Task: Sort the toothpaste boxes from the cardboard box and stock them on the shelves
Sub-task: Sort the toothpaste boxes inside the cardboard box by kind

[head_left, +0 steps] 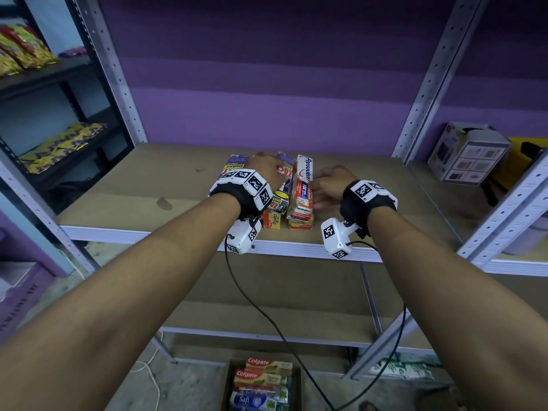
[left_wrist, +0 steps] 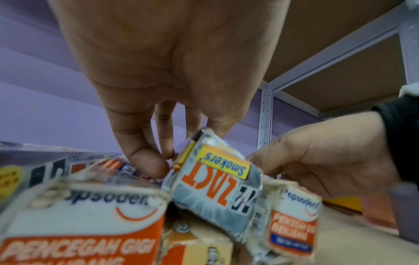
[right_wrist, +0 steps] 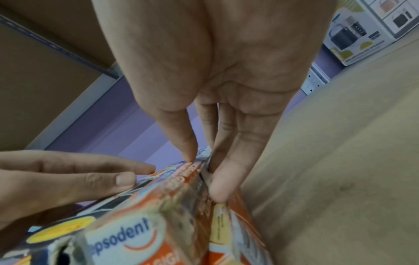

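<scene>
On the brown board shelf (head_left: 124,203), left to right:
Left edge: a purple and white Zact Smokers toothpaste box (head_left: 232,164) lies flat beside the left wrist.
Left hand (head_left: 268,170): reaches over the pile; its fingers (left_wrist: 145,157) curl down and touch a tilted grey Zact Smokers box (left_wrist: 217,186); whether they grip it I cannot tell.
Middle: a small yellow box (head_left: 271,220) lies under the pile's near end.
Right of middle: a stack of white and red Pepsodent toothpaste boxes (head_left: 303,191) lies lengthwise.
Right hand (head_left: 333,185): thumb on top and fingers (right_wrist: 224,179) against the right side pinch the top Pepsodent box.
On the floor below: an open brown cardboard box (head_left: 228,381) holds Colgate toothpaste boxes (head_left: 262,372).
</scene>
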